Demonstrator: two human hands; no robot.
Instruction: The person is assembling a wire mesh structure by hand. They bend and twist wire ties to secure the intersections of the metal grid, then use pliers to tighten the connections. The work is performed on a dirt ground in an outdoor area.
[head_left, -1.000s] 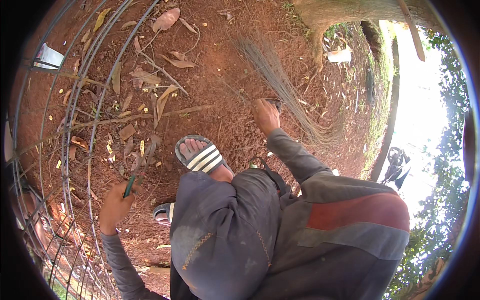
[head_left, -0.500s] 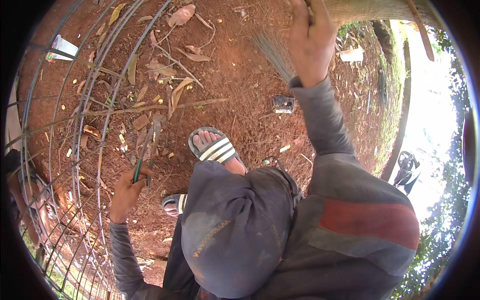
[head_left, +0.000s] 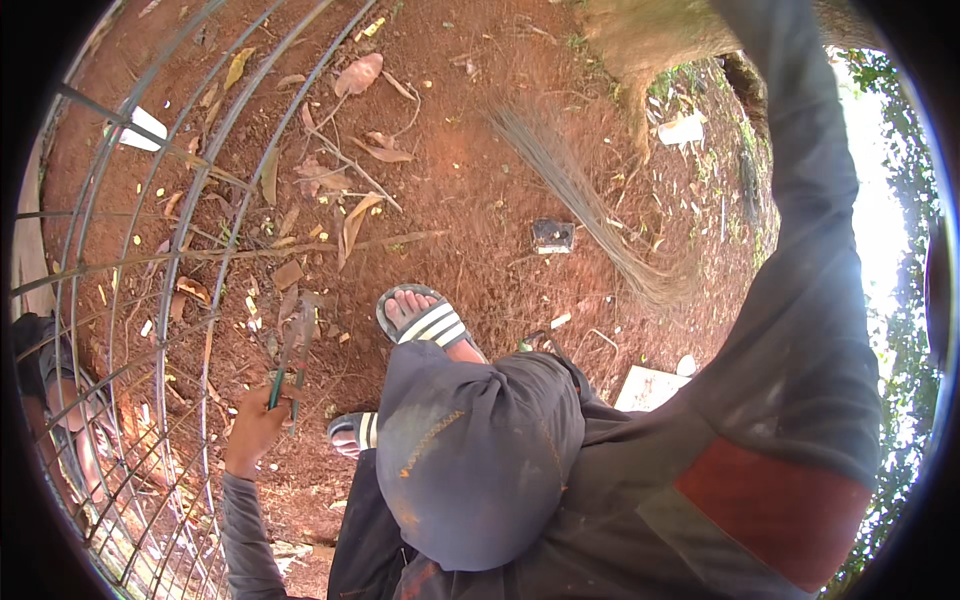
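Observation:
Low on the left, my left hand (head_left: 258,430) is closed round the green handles of long pincers (head_left: 283,388). The tool's head points away from me, over the reddish soil beside the wire cage. My right arm (head_left: 810,150) stretches up past the top edge, so my right hand is out of sight, beyond the tree trunk. On the ground at the centre right lies a loose bundle of thin grey wires (head_left: 580,200), its ends fanned out. A small black box-like thing (head_left: 553,236) sits just left of the bundle.
A cage of bent metal rods (head_left: 165,300) curves along my left side. Behind it, another person's legs (head_left: 65,400) show. Dry leaves (head_left: 355,225) and sticks lie ahead. A white cup (head_left: 143,130) stands beyond the rods; a tree trunk (head_left: 650,35) is at the top.
My right hand has gone up and right out of the view, uncovering the wire bundle. My left hand, still on the pincers, has shifted slightly in the picture.

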